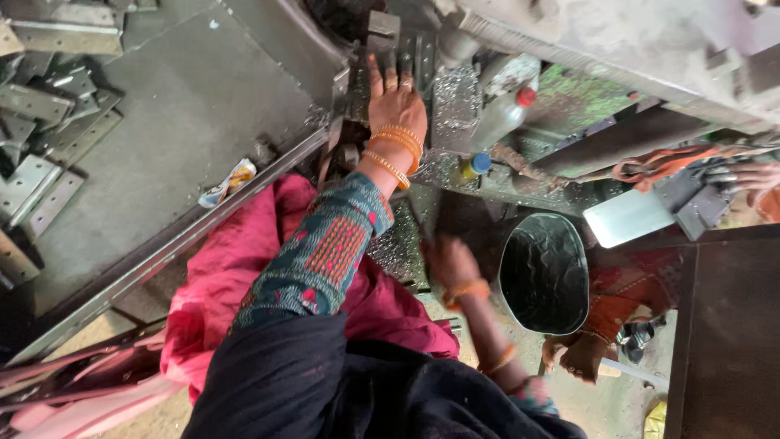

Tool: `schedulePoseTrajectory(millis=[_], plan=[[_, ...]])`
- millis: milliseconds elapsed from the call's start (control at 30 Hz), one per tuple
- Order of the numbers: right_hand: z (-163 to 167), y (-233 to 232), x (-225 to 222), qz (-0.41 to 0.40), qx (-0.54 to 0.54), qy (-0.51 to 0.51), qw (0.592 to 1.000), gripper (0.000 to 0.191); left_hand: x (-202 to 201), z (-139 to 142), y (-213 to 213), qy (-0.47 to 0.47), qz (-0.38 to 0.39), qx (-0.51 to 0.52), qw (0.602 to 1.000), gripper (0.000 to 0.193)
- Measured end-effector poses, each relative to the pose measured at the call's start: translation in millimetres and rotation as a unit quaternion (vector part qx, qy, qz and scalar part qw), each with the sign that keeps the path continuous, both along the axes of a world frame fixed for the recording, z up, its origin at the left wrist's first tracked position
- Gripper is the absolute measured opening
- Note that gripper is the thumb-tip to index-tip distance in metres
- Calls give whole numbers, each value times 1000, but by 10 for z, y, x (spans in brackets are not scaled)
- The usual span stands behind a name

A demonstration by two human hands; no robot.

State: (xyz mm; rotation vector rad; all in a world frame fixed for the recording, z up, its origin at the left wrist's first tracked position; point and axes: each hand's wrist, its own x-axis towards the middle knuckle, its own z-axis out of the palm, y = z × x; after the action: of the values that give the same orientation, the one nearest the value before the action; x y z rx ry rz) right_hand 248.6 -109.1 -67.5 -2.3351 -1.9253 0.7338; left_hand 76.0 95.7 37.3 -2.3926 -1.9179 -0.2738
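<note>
My left hand, with orange bangles on the wrist and a teal embroidered sleeve, reaches up onto a dark metal block of a press machine. Its fingers lie flat and spread on the metal, gripping nothing that I can see. My right hand is lower, blurred with motion, above a bed of metal shavings beside a black bucket. Whether it holds anything is unclear.
A grey metal table at left carries a pile of angle brackets and a wrapper. A red-capped plastic bottle and a small blue-capped bottle sit on the machine. Another person's hand works at far right.
</note>
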Motion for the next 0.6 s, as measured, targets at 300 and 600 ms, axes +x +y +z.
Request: schedulePoseTrajectory(millis=[300,600], plan=[[733,-24,-261,2,202,-50,978,38,-266,-40,-278,-77,-66,105,989,39],[1799,249,-622,-3,338,31,941,22,-467,130,-825,-136,-124,174,967,27]])
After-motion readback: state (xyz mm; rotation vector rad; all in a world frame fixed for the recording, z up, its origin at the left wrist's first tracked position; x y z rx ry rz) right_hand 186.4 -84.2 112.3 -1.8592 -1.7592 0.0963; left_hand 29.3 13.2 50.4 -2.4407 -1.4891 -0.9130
